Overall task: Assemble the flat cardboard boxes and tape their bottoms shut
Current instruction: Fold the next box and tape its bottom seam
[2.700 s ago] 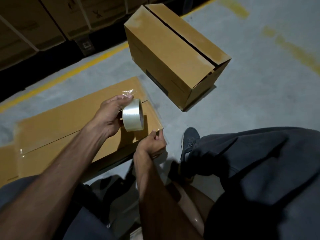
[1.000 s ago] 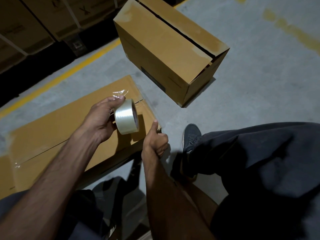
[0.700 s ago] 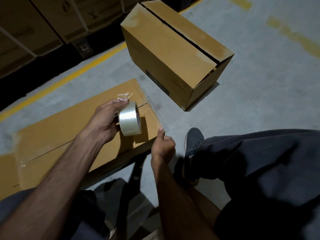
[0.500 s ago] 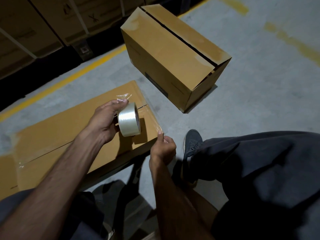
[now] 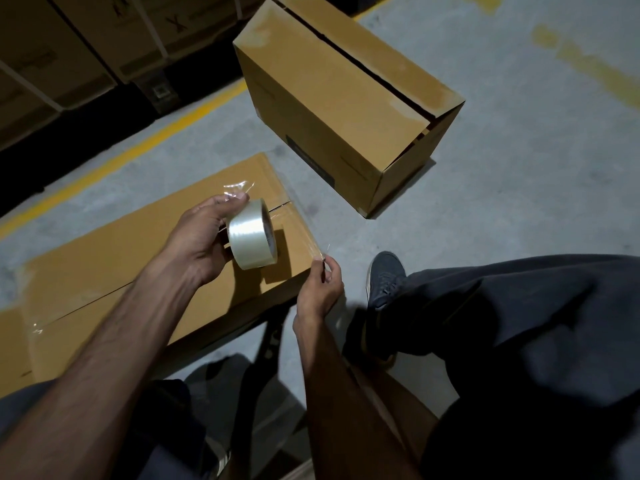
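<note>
tape end at the box corner, roll held just above the seam

the left hand [image 5: 201, 244] grips the clear tape roll [image 5: 252, 233], fingers [image 5: 221, 206] curled over its top and the thumb under it, with a crumpled loose tail of tape [image 5: 239, 188] sticking up past the fingertips. the right hand [image 5: 320, 289] has thumb and forefinger pressed together at the near right corner of the box being taped [image 5: 138, 258]; they seem to pinch a strip of clear tape there, though the film is too faint to be sure.

that box lies low on the concrete floor [image 5: 519, 168] right in front of the person, broad face up. its centre seam [image 5: 104, 297] runs along the long axis, from the far right edge beside the roll back toward the left and nearer the person. the roll hangs just above the right-hand end of that seam, its core pointing roughly across it, so the left hand is the nearer one to the line that needs covering. the right hand sits at the box edge, just beside the roll.

a second assembled box [image 5: 346, 109] stands well apart on the far side, its top flaps meeting with a dark gap between them and no tape visible. packed cartons [image 5: 69, 46] line the far left behind a yellow floor line [image 5: 138, 147]. the person's shoe [image 5: 384, 278] rests on the floor just right of the right hand.

as a judgement, the coming move turns on drawing the roll leftward along the seam while the right hand anchors the end.
</note>
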A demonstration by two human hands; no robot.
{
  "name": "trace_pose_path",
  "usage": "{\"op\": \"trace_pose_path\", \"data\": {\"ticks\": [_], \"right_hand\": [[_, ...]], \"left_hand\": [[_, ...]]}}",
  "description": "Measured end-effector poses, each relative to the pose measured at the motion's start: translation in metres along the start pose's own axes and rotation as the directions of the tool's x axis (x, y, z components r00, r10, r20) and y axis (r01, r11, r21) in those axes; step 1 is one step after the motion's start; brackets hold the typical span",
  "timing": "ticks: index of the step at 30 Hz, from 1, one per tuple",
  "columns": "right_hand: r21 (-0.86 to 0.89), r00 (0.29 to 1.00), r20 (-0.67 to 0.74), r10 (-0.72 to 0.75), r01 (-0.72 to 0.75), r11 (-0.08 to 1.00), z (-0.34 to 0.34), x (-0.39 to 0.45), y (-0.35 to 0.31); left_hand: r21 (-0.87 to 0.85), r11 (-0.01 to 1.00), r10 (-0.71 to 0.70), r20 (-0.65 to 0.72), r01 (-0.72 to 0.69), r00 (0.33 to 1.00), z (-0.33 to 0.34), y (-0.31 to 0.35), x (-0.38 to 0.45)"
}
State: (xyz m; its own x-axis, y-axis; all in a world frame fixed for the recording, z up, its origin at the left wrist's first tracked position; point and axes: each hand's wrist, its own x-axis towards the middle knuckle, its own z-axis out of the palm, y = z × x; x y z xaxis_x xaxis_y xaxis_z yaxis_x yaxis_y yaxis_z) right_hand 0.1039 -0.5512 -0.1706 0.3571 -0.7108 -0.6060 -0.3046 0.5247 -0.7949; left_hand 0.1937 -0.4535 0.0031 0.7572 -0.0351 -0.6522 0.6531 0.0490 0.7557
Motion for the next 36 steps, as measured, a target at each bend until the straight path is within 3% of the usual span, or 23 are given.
{"op": "trace_pose_path", "data": {"ticks": [7, 14, 18, 25, 33, 36], "right_hand": [[-0.023, 0.999, 0.003, 0.047, -0.047, 0.999, 0.002, 0.006, -0.005], [0.085, 0.984, -0.004, 0.178, -0.177, 0.981, 0.006, 0.015, -0.016], [0.106, 0.937, 0.059, 0.344, -0.348, 0.931, 0.007, 0.021, -0.024], [0.165, 0.858, 0.153, 0.491, -0.512, 0.843, 0.000, 0.030, -0.035], [0.107, 0.803, 0.250, 0.540, -0.578, 0.809, -0.015, 0.045, -0.033], [-0.007, 0.869, 0.210, 0.449, -0.458, 0.889, -0.019, 0.056, -0.031]], "left_hand": [[-0.017, 1.000, -0.006, -0.023, 0.005, 1.000, -0.001, 0.000, -0.001], [-0.014, 1.000, -0.011, -0.011, 0.011, 1.000, -0.001, 0.000, 0.002], [-0.020, 1.000, -0.012, -0.016, 0.012, 1.000, -0.001, 0.000, 0.003], [-0.019, 1.000, -0.020, -0.024, 0.020, 1.000, -0.001, -0.002, 0.004], [-0.015, 1.000, -0.024, -0.017, 0.023, 1.000, 0.000, -0.002, 0.006], [-0.015, 1.000, -0.019, -0.012, 0.019, 1.000, 0.001, -0.002, 0.006]]}}
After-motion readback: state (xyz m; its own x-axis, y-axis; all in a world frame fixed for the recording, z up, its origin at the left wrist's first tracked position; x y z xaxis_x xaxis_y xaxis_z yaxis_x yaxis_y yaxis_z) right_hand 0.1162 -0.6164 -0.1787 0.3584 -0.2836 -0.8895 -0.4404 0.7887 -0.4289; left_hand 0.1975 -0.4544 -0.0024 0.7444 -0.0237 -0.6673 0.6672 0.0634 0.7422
